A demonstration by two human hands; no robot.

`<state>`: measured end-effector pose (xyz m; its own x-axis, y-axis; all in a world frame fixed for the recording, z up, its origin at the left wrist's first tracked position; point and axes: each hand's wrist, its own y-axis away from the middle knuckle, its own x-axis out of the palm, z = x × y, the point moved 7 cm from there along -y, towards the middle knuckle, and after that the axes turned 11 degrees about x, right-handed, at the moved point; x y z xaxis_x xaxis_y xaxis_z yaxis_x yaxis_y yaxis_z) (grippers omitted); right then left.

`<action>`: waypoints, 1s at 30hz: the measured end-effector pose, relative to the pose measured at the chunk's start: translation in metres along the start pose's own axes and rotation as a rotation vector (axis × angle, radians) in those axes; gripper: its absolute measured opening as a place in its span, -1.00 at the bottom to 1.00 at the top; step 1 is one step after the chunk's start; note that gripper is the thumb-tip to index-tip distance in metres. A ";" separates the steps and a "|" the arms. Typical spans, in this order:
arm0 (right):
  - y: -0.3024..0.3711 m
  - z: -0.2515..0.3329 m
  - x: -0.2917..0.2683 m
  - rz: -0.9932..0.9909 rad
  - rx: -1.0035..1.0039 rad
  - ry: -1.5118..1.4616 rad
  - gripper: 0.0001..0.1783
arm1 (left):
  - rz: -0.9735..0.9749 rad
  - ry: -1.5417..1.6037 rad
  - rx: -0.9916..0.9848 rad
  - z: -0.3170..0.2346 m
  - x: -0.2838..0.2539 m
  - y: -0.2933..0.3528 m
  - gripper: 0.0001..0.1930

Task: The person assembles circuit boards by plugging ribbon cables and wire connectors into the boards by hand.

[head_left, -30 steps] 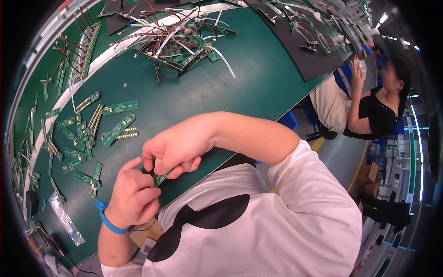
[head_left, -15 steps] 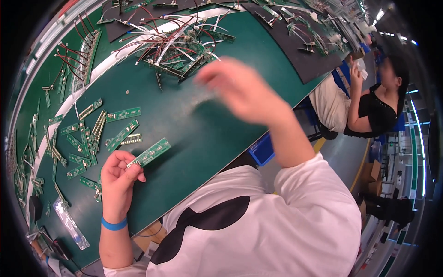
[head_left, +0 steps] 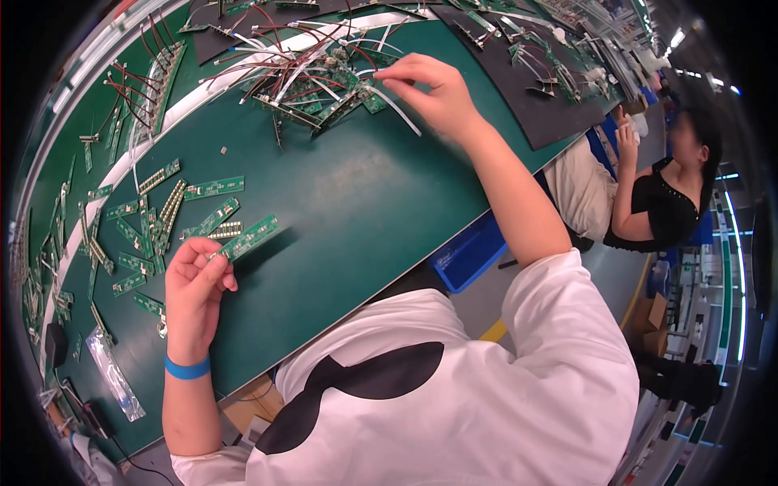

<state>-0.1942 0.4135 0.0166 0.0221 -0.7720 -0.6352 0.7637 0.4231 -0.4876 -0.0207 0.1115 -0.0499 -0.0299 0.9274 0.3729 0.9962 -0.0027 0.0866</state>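
Note:
My left hand is closed on one end of a narrow green circuit board, thumb on top. The strip is held tilted above the green tabletop, its far end pointing right and away. At the far side, my right hand pinches thumb and fingertips together at the right edge of a tangled pile of wired circuit boards. A thin cable meets those fingertips. Below the fingers, a flat white cable sticks out of the pile toward the right.
Several loose board strips lie left of my left hand. A clear plastic bag rests at the near left. Black mats carry more wired boards. A blue bin stands below the table edge. Another person sits at the right.
My right hand has risen slightly to the far right side of the pile, its fingers now pinched. My left hand, with its board, has shifted slightly left and away.

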 end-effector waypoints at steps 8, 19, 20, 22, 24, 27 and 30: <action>0.011 0.003 0.012 0.109 -0.013 0.214 -0.70 | 0.014 -0.028 0.014 -0.002 0.000 0.002 -0.90; 0.002 0.000 0.015 0.043 0.332 -0.238 -0.87 | 0.011 -0.027 0.000 -0.001 -0.001 0.005 -0.89; 0.004 -0.009 0.016 0.000 0.532 -0.500 -0.87 | 0.009 -0.025 -0.007 -0.001 -0.001 0.004 -0.88; -0.002 -0.009 0.012 -0.113 0.541 -0.641 -0.86 | 0.004 -0.022 -0.015 0.000 -0.003 0.005 -0.87; -0.003 -0.009 0.004 -0.260 0.542 -0.843 -0.86 | -0.008 -0.012 -0.016 0.000 -0.004 0.005 -0.86; -0.008 0.007 0.003 -0.277 0.496 -0.886 -0.86 | -0.014 -0.007 -0.014 0.000 -0.005 0.007 -0.86; -0.011 0.007 -0.001 -0.325 0.449 -0.904 -0.89 | -0.023 -0.010 -0.020 0.000 -0.004 0.006 -0.87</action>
<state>-0.1981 0.4065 0.0271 0.1051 -0.9604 0.2579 0.9834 0.0618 -0.1709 -0.0146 0.1074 -0.0506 -0.0517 0.9310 0.3614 0.9935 0.0112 0.1133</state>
